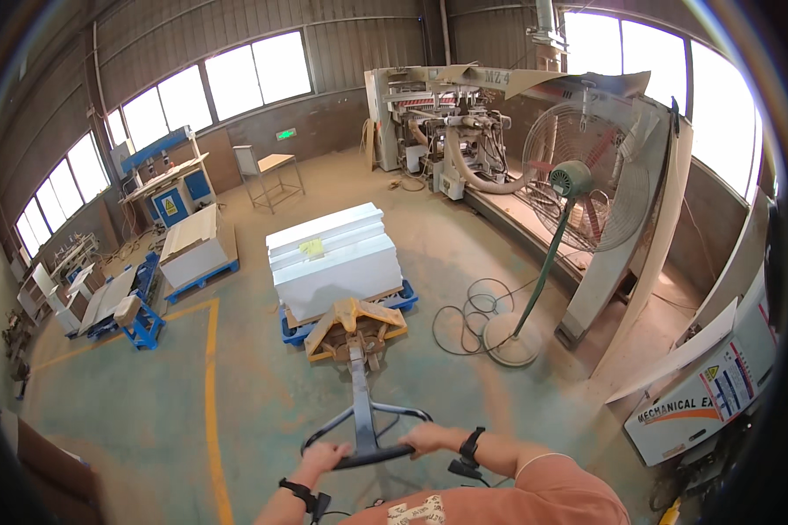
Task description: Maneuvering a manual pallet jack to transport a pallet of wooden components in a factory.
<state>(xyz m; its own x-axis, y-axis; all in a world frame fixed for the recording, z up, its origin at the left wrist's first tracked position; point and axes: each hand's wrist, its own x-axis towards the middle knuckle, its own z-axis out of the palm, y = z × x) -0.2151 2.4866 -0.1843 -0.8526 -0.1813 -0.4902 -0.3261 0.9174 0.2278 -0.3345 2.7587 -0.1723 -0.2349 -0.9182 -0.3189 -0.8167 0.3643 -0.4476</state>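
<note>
My left hand (327, 456) is closed round the left part of the dark looped handle (378, 456) of a pallet jack. On the right part of the same handle, my right hand (425, 437) is wrapped round the bar. A grey shaft (361, 398) runs from the handle to the jack's worn yellow body (348, 313). Beyond it a blue pallet (403, 297) carries stacked white boards (341, 284), and a small yellow-green slip (312, 248) lies on top of them. The jack's forks are hidden from view.
A large standing fan (572, 179) is on the right, its round base (510, 339) beside a loose black cable (453, 331). Behind it stands a long machine (464, 131). At left are another loaded pallet (197, 249), a blue stand (140, 325) and a yellow floor line (211, 394).
</note>
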